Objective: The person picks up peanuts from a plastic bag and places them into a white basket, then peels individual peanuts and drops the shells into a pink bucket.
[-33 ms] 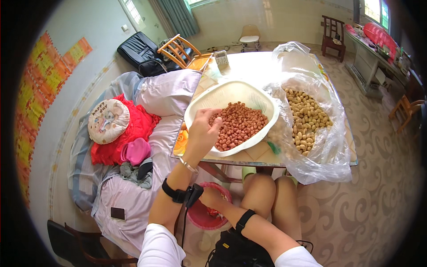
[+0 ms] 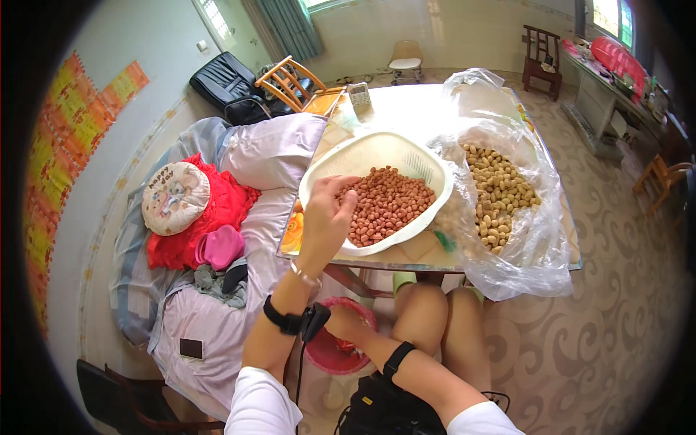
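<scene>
My left hand (image 2: 328, 216) is over the left side of a white plastic basket (image 2: 319, 174), beside a heap of reddish-brown shelled peanuts (image 2: 388, 206). Its thumb and forefinger are apart, with nothing visible between them; the other fingers are partly hidden. Below the table edge, my right hand (image 2: 346, 324) reaches into a red basin (image 2: 332, 364) on the floor. My left wrist strap and the basin hide its fingers, so I cannot make out any grip. Reddish bits lie in the basin. Unshelled peanuts (image 2: 504, 192) fill an open clear plastic bag (image 2: 525, 261) right of the basket.
The table (image 2: 406, 255) stands before my knees. At left, a sofa with a pale cover (image 2: 272, 206) holds a round cushion (image 2: 176, 197), red cloth, a pink item (image 2: 221, 246) and a dark phone (image 2: 191, 349). A wooden chair (image 2: 293, 83) stands beyond the table.
</scene>
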`<state>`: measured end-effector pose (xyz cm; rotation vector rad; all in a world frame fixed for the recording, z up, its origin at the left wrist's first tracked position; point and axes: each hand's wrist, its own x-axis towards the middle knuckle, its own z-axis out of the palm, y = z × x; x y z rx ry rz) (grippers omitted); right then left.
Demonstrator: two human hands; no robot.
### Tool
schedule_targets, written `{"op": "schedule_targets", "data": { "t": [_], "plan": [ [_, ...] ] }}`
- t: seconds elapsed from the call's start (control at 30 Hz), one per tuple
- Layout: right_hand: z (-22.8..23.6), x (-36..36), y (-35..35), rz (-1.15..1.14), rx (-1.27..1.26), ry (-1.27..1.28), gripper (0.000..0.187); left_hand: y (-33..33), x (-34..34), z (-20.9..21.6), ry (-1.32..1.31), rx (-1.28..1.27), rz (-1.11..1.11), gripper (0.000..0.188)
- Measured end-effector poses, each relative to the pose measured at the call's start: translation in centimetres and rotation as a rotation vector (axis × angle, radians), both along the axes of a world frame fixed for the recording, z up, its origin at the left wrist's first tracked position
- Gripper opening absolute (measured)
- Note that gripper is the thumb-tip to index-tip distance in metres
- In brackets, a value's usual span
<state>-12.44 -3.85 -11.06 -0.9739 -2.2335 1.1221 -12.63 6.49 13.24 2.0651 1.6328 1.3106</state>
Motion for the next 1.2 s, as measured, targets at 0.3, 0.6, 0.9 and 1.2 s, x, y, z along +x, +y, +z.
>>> {"op": "schedule_targets", "data": {
  "t": [0.3, 0.6, 0.9, 1.2],
  "plan": [
    [3.8, 2.5, 1.1, 0.029, -0.03, 0.071, 0.021, -12.4, -2.5, -5.3, -0.487, 0.057, 0.225, 0.011],
    [22.6, 14.2, 1.8, 0.077, -0.12, 0.497, 0.015, -18.4, -8.8, -13.2, -0.902, -0.244, 0.551, 0.011],
    [25.1, 27.0, 9.6, -1.134, 0.314, 0.31, 0.015, -15.9, -5.0, -11.6, -0.949, -0.232, 0.315, 0.017],
    [17.9, 28.9, 10.0, -0.996, 0.197, 0.102, 0.013, -16.0, -3.8, -11.4, -0.862, -0.299, 0.323, 0.015]
  ]
}}
